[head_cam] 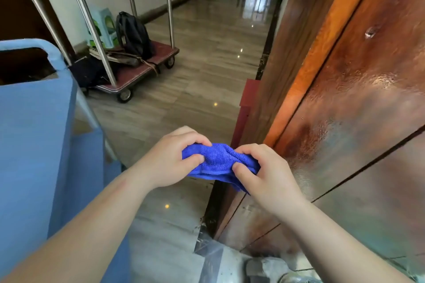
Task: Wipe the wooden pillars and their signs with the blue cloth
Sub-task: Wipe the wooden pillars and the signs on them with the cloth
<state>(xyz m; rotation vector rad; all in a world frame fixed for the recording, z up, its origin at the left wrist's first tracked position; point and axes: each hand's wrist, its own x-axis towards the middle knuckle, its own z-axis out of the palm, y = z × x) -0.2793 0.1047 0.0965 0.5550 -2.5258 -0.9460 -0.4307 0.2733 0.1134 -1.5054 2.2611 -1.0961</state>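
A bunched blue cloth is held between both hands in the lower middle of the head view. My left hand pinches its left end, and my right hand pinches its right end. A glossy wooden pillar with dark grooves fills the right side, just right of my right hand; the cloth does not touch it. No sign is visible on the pillar.
A blue fabric cart stands close on the left. A metal luggage trolley with a black backpack sits on the shiny tiled corridor floor ahead. A red post stands by the pillar's edge.
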